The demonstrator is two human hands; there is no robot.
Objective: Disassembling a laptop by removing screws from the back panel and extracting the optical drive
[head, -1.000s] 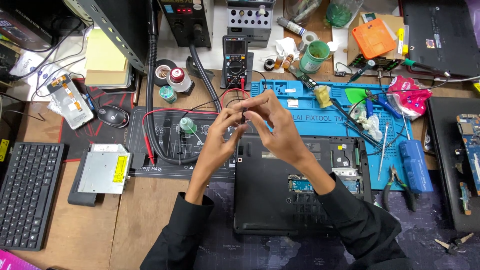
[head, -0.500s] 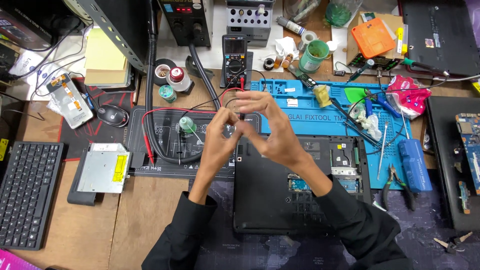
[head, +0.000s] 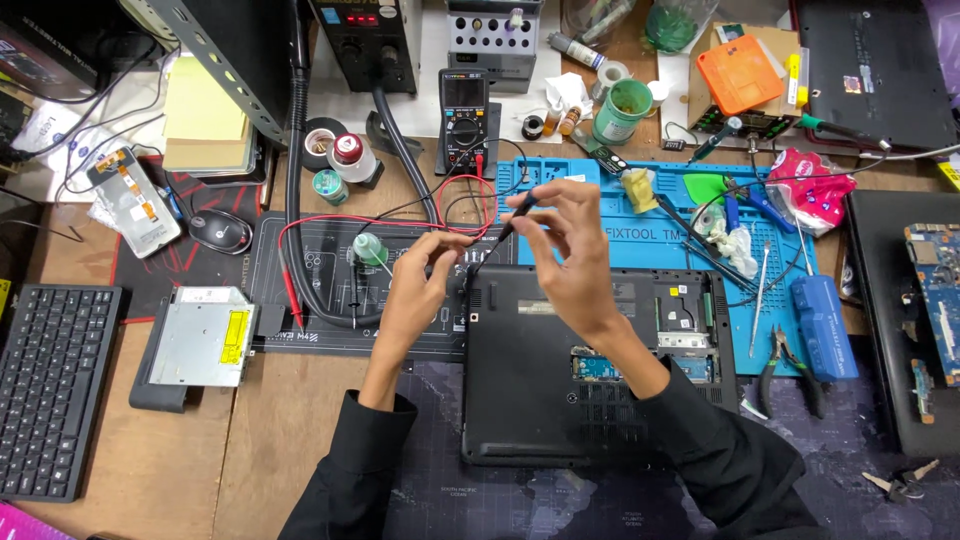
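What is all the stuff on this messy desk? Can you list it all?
laptop: 1, black, upside down, centre front
multimeter: 1, black, top centre
probe: 1, black, in right hand
blue mat: 1, blue, right of centre
keyboard: 1, black, far left
disc drive: 1, silver, left
mouse: 1, black, left
pliers: 1, dark handles, right
orange box: 1, orange, top right
green cup: 1, green, top
left hand: by the laptop's corner
right hand: holding the probe
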